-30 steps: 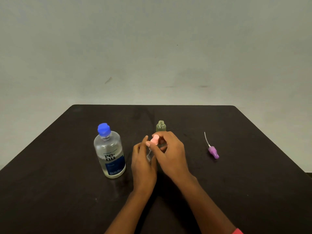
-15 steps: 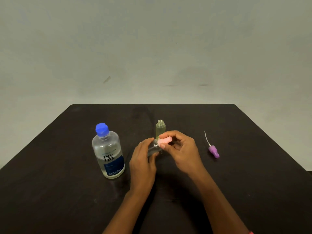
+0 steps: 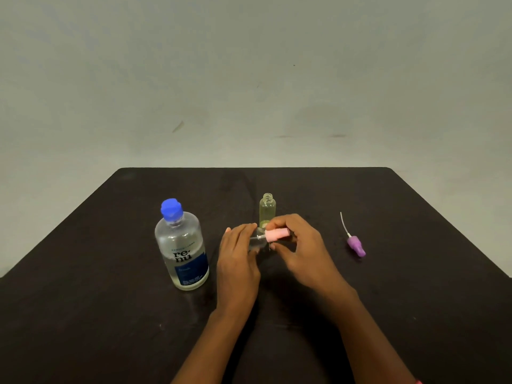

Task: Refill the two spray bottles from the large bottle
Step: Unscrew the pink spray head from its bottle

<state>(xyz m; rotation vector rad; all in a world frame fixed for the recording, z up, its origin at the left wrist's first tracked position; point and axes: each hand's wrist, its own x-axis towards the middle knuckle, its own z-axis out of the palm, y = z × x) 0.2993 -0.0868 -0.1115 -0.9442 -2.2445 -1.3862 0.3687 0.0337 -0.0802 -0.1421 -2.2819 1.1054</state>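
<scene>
The large clear bottle with a blue cap stands upright on the left of the dark table. My left hand grips a small clear spray bottle, tilted towards the right. My right hand pinches its pink spray head, which lies sideways with its thin tube running into the bottle's neck. Just behind my hands stands a second small bottle, yellowish, upright and with an open threaded neck. Its purple spray head with a white tube lies on the table to the right.
A plain pale wall rises behind the table's far edge. The table's right edge runs diagonally close beyond the purple spray head.
The pink spray head has come off the clear bottle's neck and moved right, drawing its tube out. My right hand shifted right with it; the left tilted the bottle.
</scene>
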